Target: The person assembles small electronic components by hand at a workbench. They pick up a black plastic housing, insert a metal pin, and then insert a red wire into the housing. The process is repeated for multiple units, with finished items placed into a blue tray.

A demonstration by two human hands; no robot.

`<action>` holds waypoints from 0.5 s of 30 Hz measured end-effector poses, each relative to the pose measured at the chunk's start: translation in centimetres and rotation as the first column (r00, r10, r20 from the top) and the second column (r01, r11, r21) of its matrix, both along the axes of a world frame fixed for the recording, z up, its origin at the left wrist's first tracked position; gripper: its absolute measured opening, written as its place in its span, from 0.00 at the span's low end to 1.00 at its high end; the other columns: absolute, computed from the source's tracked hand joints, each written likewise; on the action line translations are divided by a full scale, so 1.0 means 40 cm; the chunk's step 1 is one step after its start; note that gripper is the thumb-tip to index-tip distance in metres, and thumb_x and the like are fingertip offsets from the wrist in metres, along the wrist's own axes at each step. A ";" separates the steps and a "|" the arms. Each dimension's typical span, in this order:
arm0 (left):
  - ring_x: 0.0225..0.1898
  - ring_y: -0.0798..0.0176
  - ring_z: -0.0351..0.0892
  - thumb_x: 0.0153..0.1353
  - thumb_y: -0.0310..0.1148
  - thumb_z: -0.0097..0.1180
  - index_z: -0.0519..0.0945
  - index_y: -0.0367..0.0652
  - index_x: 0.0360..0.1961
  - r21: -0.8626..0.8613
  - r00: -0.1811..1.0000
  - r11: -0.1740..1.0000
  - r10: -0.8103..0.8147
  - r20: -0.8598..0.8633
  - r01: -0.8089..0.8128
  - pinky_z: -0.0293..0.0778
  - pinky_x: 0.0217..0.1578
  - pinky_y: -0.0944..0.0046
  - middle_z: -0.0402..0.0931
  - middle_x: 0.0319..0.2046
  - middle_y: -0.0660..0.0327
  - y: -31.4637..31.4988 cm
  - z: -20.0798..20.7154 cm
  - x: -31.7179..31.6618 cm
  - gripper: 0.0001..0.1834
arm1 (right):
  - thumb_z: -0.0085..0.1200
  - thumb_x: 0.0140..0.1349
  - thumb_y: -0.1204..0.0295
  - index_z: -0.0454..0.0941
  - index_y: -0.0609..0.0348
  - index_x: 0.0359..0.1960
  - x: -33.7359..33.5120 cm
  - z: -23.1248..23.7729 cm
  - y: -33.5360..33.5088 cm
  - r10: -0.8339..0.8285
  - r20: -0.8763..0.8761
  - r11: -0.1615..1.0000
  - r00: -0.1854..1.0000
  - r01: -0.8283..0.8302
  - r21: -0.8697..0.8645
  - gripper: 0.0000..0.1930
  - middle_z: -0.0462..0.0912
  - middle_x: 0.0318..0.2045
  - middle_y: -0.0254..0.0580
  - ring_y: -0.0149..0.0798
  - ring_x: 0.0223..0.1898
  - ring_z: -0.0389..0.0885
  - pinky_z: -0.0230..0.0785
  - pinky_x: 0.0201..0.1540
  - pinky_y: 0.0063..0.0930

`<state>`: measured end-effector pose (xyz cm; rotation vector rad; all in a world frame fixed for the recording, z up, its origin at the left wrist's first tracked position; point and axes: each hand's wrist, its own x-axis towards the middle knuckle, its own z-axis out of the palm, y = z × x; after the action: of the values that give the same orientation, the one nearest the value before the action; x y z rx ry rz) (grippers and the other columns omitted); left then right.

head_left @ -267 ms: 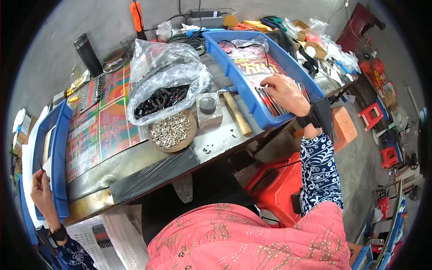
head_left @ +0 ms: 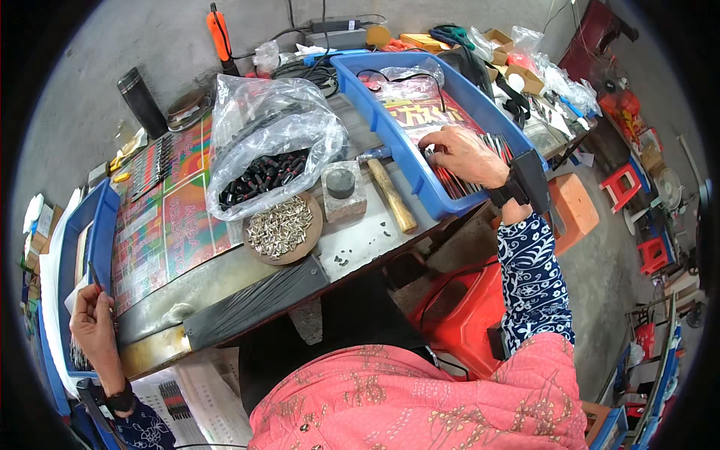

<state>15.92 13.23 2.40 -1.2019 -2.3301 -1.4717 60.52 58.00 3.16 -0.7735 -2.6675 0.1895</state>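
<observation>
My left hand (head_left: 94, 324), at the far left, pinches a thin dark stick (head_left: 94, 274) that points upward. It is over the right side of a blue tray (head_left: 111, 214) that holds several thin pieces and some white paper. My right hand (head_left: 466, 156) is inside the larger blue tray (head_left: 410, 169) at the right, above a row of thin red and black strips (head_left: 457, 184). Its fingers are curled in at the row's left end. What lies between those fingertips is too small to make out.
Between the trays stand a plastic bag (head_left: 281, 124) of black and red parts (head_left: 264, 178), a round dish (head_left: 309, 244) of small metal pins, a stone block (head_left: 345, 204) and a wooden-handled hammer (head_left: 393, 199). Slim dark tools (head_left: 154, 166) lie on printed sheets. A red stool (head_left: 465, 315) is below.
My left hand has shifted right and lower with the thin dark stick. My right hand has moved slightly left over the strips. The whole view has also shifted a little.
</observation>
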 end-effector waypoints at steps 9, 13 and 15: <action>0.19 0.85 0.60 0.68 0.26 0.54 0.77 0.39 0.39 0.042 0.955 0.988 -0.154 0.253 0.149 0.51 0.19 0.80 0.76 0.26 0.69 0.094 0.003 0.142 0.02 | 0.59 0.57 0.77 0.75 0.65 0.40 0.007 0.012 -0.022 -0.138 -0.181 0.916 0.974 0.055 -0.398 0.10 0.79 0.20 0.36 0.26 0.21 0.74 0.67 0.25 0.24; 0.18 0.84 0.61 0.67 0.24 0.55 0.76 0.38 0.41 0.061 0.937 0.982 -0.187 0.295 0.177 0.52 0.18 0.80 0.77 0.26 0.66 0.127 0.017 0.205 0.03 | 0.58 0.58 0.77 0.74 0.65 0.41 0.016 0.020 -0.048 -0.269 -0.234 0.782 0.934 0.070 -0.619 0.10 0.78 0.20 0.32 0.23 0.20 0.75 0.64 0.20 0.18; 0.17 0.84 0.61 0.66 0.24 0.55 0.76 0.37 0.41 0.078 0.923 0.977 -0.211 0.322 0.197 0.53 0.17 0.79 0.78 0.26 0.65 0.140 0.028 0.231 0.04 | 0.58 0.59 0.74 0.75 0.66 0.40 0.021 0.021 -0.057 -0.282 -0.236 0.713 0.930 0.039 -0.700 0.10 0.79 0.20 0.32 0.24 0.22 0.77 0.65 0.21 0.19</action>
<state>25.16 18.82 3.52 -1.3095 -2.4163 -1.9177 61.38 55.74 3.99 -1.0670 -2.1560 1.2086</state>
